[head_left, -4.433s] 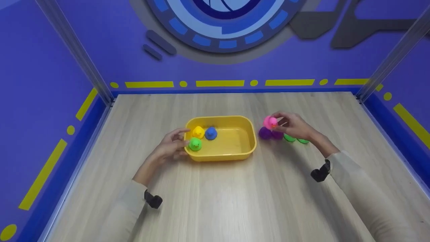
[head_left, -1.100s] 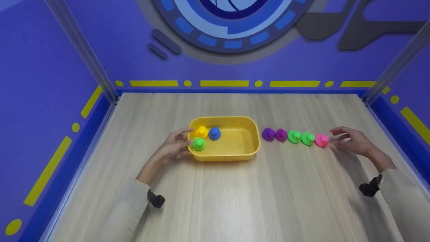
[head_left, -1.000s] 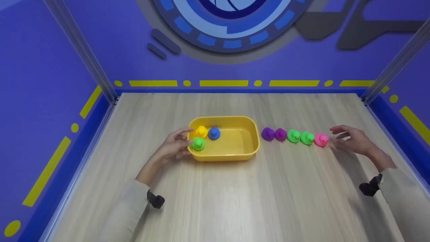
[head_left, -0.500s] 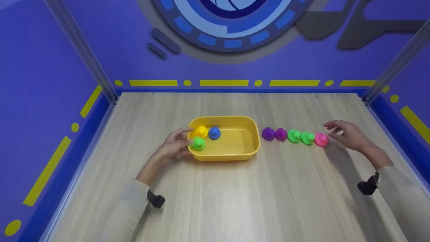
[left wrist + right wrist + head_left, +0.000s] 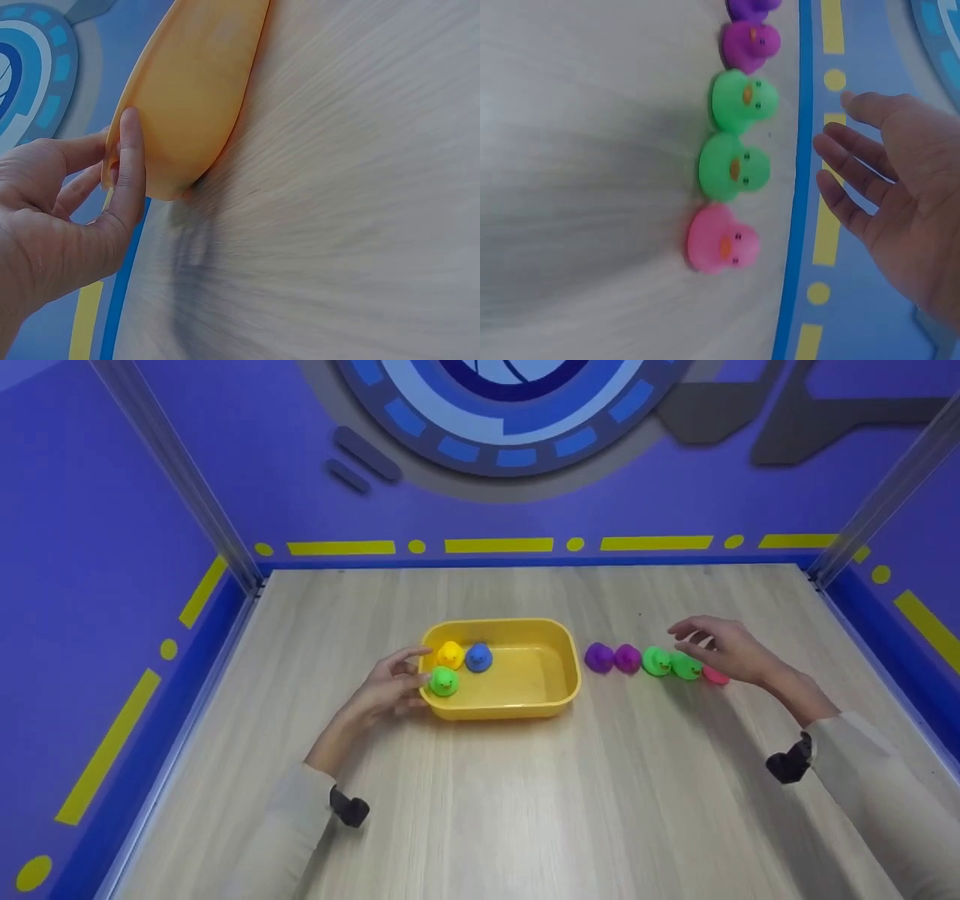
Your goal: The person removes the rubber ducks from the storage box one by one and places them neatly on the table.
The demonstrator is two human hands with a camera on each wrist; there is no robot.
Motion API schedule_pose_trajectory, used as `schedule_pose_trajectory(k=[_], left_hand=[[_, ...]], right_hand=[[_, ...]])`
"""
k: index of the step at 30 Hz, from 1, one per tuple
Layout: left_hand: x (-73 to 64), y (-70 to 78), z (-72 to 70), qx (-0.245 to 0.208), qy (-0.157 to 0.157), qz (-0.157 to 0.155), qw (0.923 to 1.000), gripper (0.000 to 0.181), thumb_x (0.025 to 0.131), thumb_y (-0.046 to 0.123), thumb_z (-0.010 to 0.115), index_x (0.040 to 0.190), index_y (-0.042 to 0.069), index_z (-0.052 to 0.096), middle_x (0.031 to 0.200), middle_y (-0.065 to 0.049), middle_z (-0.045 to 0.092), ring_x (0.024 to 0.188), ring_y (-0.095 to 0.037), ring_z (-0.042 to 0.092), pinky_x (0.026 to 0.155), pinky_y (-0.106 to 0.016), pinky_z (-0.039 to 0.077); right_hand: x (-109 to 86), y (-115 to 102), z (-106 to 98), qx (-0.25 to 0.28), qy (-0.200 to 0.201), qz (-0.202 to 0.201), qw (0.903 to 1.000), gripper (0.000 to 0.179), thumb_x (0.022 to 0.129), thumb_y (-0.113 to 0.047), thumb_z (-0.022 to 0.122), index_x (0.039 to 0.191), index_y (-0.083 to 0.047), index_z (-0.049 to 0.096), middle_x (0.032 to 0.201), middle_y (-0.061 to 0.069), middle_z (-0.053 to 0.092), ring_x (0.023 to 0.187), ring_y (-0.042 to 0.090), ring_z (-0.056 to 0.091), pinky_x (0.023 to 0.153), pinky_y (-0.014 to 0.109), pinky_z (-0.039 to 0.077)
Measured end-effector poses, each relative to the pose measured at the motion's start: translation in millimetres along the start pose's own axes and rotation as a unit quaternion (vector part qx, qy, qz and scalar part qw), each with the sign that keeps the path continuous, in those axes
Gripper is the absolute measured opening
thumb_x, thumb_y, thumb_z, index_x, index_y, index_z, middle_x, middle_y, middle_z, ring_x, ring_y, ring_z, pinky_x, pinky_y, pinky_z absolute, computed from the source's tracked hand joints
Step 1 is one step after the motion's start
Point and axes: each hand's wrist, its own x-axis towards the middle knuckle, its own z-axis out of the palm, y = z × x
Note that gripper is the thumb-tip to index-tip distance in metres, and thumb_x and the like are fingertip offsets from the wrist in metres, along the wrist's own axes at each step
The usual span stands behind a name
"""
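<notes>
My left hand [image 5: 388, 682] pinches the left rim of a yellow plastic tub [image 5: 517, 710], its thumb [image 5: 131, 161] against the outer wall in the left wrist view. Inside the tub, at that end, sit a yellow rubber duck [image 5: 450, 655], a blue duck [image 5: 478, 658] and a green duck [image 5: 443, 682]. My right hand [image 5: 726, 646] hovers with loose, spread fingers above a row of ducks and holds nothing. The row runs from a violet duck [image 5: 598, 658] and a magenta duck [image 5: 744, 46] through two green ducks [image 5: 731, 166] to a pink duck [image 5: 716, 238], which the hand partly hides in the head view.
The light wooden table [image 5: 487, 802] has blue-purple panels [image 5: 495, 521] with yellow markings on three sides. The duck row starts just right of the tub. A black wrist camera [image 5: 790, 761] sits on the right sleeve.
The right hand set the pink duck down at the row's right end, released it, then rose and moved left over the row. The left hand stays on the tub.
</notes>
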Motion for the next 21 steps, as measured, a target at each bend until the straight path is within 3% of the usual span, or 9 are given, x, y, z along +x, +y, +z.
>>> schedule_pose_trajectory(k=[9,17,21], left_hand=[[-0.3,1.2,0.2,0.005,0.006,-0.002,1.0,0.054,0.096,0.008,0.07,0.146,0.022,0.054,0.115,-0.008,0.047,0.089,-0.02,0.063,0.081,-0.035,0.065],[0.7,0.1,-0.2,0.0,0.005,-0.007,1.0,0.054,0.096,0.009,0.069,0.146,0.022,0.053,0.115,-0.008,0.048,0.09,-0.021,0.064,0.084,-0.037,0.064],[0.8,0.5,-0.3,0.002,0.005,-0.006,1.0,0.054,0.096,0.008,0.069,0.146,0.022,0.053,0.116,-0.009,0.048,0.09,-0.021,0.063,0.086,-0.039,0.064]], right_hand=[[22.3,-23.1,14.8,0.027,-0.016,-0.001,0.9995,0.025,0.101,-0.012,0.063,0.125,-0.004,0.067,0.114,0.012,0.073,0.099,0.025,0.068,0.082,0.015,0.054],[46.8,-43.0,19.3,0.048,-0.048,0.028,0.9973,0.029,0.103,-0.017,0.062,0.13,-0.006,0.065,0.12,0.013,0.071,0.107,0.026,0.066,0.085,0.008,0.049],[57.4,-55.7,24.7,0.055,-0.061,0.033,0.9961,0.032,0.103,-0.019,0.062,0.133,-0.008,0.063,0.121,0.012,0.07,0.109,0.025,0.066,0.089,0.015,0.052]])
